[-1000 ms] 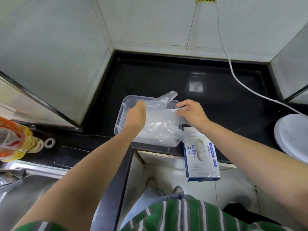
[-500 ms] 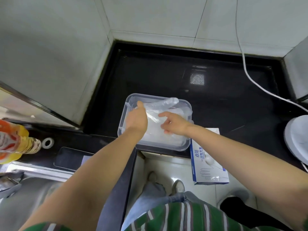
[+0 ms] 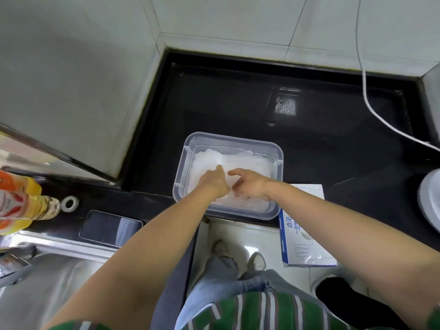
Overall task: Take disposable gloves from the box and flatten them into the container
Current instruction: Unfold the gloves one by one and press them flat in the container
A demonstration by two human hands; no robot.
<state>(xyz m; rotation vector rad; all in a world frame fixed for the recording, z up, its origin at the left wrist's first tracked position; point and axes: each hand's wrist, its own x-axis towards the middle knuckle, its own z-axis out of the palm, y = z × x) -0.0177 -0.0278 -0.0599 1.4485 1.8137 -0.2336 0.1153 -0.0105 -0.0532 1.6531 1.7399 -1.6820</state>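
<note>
A clear plastic container (image 3: 279,153) sits at the front edge of the black counter. Thin translucent disposable gloves (image 3: 247,160) lie flat inside it in a layered pile. My left hand (image 3: 213,181) and my right hand (image 3: 247,184) are both inside the container, side by side, pressing down on the gloves near its front half. The fingers of my right hand are partly curled against the plastic. The blue and white glove box (image 3: 304,244) lies just right of the container, overhanging the counter edge, partly hidden by my right forearm.
A phone (image 3: 110,227) lies on the counter at the left, with a small tape roll (image 3: 69,204) and an orange bottle (image 3: 19,203) beyond it. A steel sink (image 3: 47,277) is at lower left. A white cable (image 3: 366,96) runs down the right wall to a white appliance (image 3: 429,198).
The glove that stood up above the container a second ago now lies flat inside it. Both hands have moved down and closer together onto the pile.
</note>
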